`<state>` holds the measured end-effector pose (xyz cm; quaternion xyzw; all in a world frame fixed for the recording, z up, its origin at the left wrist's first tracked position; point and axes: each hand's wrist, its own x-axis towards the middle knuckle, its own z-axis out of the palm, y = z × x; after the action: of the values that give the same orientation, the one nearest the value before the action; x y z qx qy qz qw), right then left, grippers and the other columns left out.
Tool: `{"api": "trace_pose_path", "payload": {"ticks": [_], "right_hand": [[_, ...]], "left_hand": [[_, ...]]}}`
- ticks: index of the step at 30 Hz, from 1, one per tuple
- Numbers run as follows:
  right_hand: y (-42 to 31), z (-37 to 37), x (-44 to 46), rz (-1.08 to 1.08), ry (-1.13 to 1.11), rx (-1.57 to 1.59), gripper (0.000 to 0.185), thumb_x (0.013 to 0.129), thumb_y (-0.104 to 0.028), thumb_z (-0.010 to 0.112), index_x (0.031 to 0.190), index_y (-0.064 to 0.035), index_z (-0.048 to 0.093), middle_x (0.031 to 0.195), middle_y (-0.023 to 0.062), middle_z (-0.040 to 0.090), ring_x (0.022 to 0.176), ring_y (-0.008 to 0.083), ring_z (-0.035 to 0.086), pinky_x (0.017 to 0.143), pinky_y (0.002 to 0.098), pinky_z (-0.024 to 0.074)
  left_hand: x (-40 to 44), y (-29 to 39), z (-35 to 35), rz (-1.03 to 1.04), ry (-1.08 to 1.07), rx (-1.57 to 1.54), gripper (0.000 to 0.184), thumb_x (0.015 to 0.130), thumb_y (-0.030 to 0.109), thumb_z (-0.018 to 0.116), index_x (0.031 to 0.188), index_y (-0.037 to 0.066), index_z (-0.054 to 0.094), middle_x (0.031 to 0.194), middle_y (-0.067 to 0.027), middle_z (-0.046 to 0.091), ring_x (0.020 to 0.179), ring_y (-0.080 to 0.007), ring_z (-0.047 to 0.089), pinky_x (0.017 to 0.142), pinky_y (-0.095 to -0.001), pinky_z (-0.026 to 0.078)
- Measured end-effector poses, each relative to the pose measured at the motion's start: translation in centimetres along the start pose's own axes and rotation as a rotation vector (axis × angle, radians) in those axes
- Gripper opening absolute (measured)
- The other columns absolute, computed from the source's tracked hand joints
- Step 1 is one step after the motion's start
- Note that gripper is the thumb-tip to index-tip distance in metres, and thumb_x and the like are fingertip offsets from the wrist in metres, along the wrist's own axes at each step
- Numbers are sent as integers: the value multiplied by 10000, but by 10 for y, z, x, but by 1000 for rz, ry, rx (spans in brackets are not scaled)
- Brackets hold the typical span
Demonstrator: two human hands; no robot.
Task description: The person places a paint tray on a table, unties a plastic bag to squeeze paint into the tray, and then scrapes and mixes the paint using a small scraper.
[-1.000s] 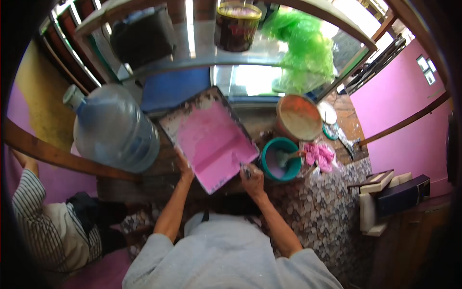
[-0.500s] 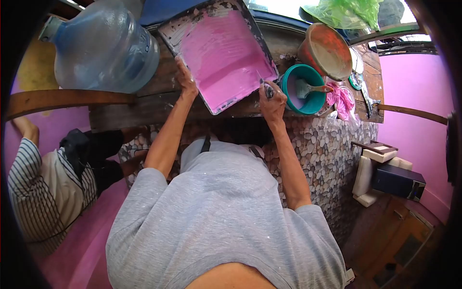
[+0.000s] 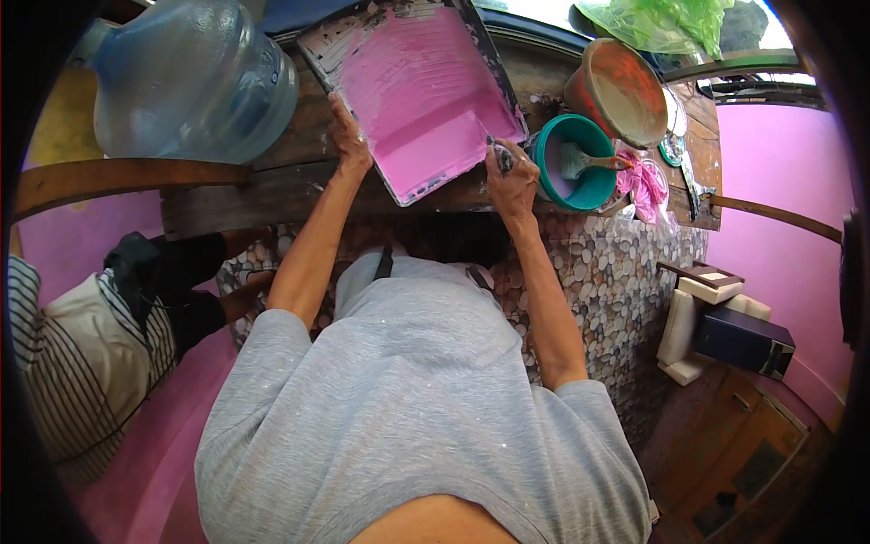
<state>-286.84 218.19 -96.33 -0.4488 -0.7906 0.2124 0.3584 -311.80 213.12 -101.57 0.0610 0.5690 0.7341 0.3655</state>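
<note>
A black-rimmed paint tray [image 3: 504,89] lies on the wooden table, coated in pink paint [image 3: 426,72] that pools at its near end. My left hand [image 3: 348,138] is closed on the tray's left edge. In my right hand [image 3: 513,181], by the tray's near right corner, is a paint-smeared tool with a dark handle [image 3: 504,160]. Its far end meets the pink paint, and its exact kind is unclear. Just right of that hand stands a teal bucket [image 3: 540,168] with pale paint inside and a paintbrush [image 3: 589,163] resting in it.
A large clear water jug [image 3: 195,86] stands at the left. Behind the bucket is an orange-brown bowl [image 3: 625,95]; a pink plastic bag [image 3: 645,189] lies to its right. Green plastic [image 3: 657,23] sits at the back. Another person in striped clothing [image 3: 100,354] is at lower left.
My right hand has shifted slightly with the tool at the tray's near end. The paint on the slope shows more ridges, and a smooth patch shows near the corner. The view has shifted a little.
</note>
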Motion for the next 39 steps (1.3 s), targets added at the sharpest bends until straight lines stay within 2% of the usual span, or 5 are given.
{"api": "trace_pose_path", "payload": {"ticks": [4,7,12,16,39], "right_hand": [[0,-2,6,97,26,-8,240,820,-154,616,945,48,649,905,218,657,823,349,649,759,384,510],[9,2,8,38,21,-110,245,818,-163,620,943,47,648,903,217,657,815,349,649,754,386,511],[14,2,6,24,52,-38,241,812,-186,645,929,25,657,916,187,668,836,340,651,775,371,504],[11,2,8,30,29,-127,234,808,-177,652,924,26,657,915,183,669,833,336,653,771,367,506],[-46,22,-34,5,-150,177,246,811,-142,623,974,42,629,889,220,644,799,362,642,717,387,512]], "left_hand": [[-7,6,6,-43,9,-33,826,898,643,332,1360,-41,351,1319,-148,477,1162,-240,506,986,-336,409],[-7,5,9,32,25,-146,712,919,588,375,1255,-34,467,1156,-121,563,1011,-215,569,858,-321,464],[-7,6,3,-39,-68,-117,812,901,640,325,1370,-22,337,1328,-138,467,1173,-236,495,990,-339,405],[-1,0,3,-8,-6,-152,717,922,590,360,1275,-28,445,1186,-121,549,1040,-219,560,881,-322,458],[17,4,7,62,-237,-109,763,931,606,270,1387,-5,305,1362,-149,418,1209,-247,455,1027,-346,366]]}}
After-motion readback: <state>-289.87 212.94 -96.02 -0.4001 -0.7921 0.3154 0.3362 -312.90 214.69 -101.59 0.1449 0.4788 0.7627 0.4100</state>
